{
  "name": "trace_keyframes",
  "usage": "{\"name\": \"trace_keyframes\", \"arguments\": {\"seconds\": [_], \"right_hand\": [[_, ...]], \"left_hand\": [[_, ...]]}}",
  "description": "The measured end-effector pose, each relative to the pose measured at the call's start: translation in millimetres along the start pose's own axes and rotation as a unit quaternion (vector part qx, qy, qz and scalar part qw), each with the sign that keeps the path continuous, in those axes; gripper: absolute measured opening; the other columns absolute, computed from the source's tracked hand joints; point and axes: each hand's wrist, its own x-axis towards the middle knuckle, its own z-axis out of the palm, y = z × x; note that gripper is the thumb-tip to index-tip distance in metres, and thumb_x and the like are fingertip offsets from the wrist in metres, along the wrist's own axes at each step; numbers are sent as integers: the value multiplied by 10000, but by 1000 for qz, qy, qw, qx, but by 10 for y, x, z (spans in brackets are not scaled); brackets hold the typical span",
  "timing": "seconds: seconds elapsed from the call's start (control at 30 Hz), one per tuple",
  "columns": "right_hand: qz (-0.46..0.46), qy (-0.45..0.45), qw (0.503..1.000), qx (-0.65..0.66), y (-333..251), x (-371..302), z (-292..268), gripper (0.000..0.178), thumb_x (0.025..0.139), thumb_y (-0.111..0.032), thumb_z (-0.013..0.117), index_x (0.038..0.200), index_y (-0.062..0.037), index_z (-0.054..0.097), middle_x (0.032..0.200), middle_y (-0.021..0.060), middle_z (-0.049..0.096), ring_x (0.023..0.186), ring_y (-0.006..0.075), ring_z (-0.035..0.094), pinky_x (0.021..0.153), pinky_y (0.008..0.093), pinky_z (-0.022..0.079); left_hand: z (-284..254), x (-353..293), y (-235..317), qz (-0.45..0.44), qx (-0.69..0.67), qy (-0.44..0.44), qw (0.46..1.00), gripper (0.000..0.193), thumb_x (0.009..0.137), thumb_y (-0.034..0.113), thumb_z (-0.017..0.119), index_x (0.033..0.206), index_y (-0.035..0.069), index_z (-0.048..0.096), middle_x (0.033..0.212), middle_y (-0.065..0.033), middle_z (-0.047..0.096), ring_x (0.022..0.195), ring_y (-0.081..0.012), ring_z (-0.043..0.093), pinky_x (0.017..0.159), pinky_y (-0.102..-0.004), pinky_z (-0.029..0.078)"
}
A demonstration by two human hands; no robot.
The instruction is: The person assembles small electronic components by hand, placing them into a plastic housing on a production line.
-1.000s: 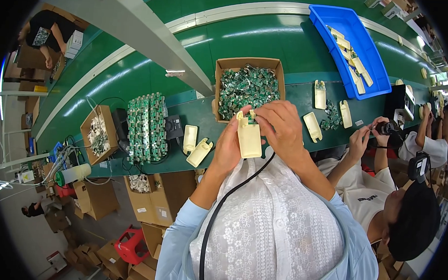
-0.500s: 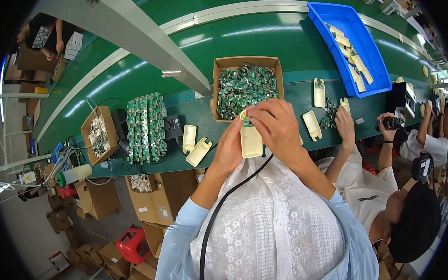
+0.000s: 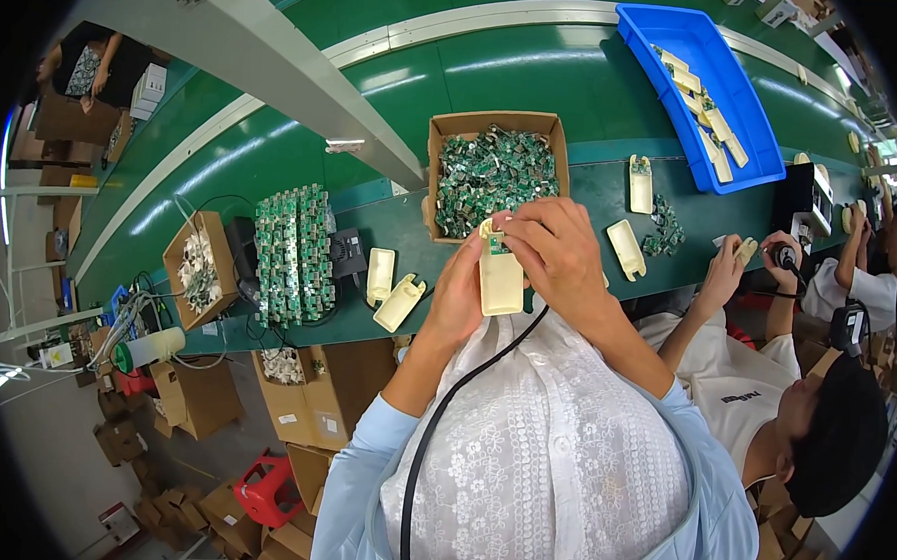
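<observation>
A cream plastic casing half (image 3: 501, 285) is held in front of my chest, its hollow side up. My left hand (image 3: 457, 298) is closed around its left edge. A small green circuit board (image 3: 495, 243) sits in the casing's notched far end. My right hand (image 3: 562, 253) has its fingers bent and pressed onto that board; the fingertips partly hide it. Just beyond my hands stands a cardboard box (image 3: 560, 165) full of loose green circuit boards (image 3: 493, 177). Two cream casing halves (image 3: 400, 304) lie on the table left of my hands.
Right of me lie more casing halves (image 3: 626, 250) and loose boards (image 3: 664, 227). A blue bin (image 3: 751, 103) holds filled casings. Joined board panels (image 3: 294, 258) stand at left. A grey post (image 3: 307, 84) slants overhead. A co-worker's hand (image 3: 725, 272) holds a casing.
The co-worker's hand has lifted a cream casing off the table and moved it toward the right. My hands and the casing in them stay almost in place.
</observation>
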Motion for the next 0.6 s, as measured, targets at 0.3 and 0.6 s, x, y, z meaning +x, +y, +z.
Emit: {"name": "trace_keyframes", "arguments": {"seconds": [0.3, 0.6], "right_hand": [[-6, -9, 1000, -6, -7, -23, 54, 160, 730, -55, 673, 887, -41, 642, 910, 61, 599, 883, 243, 555, 745, 363, 422], [-28, -19, 999, -14, -40, -16, 33, 151, 721, -30, 640, 870, -21, 620, 935, 71, 598, 903, 249, 552, 766, 359, 424]], "left_hand": [[-122, -2, -100, -4, 12, 32, 999, 437, 1008, 273, 292, 1369, 36, 362, 1283, -82, 496, 1172, -180, 503, 997, -338, 399], [-25, -44, 9, 29, 108, 12, 994, 458, 994, 238, 298, 1383, 1, 344, 1321, -90, 464, 1163, -157, 491, 978, -304, 392]]}}
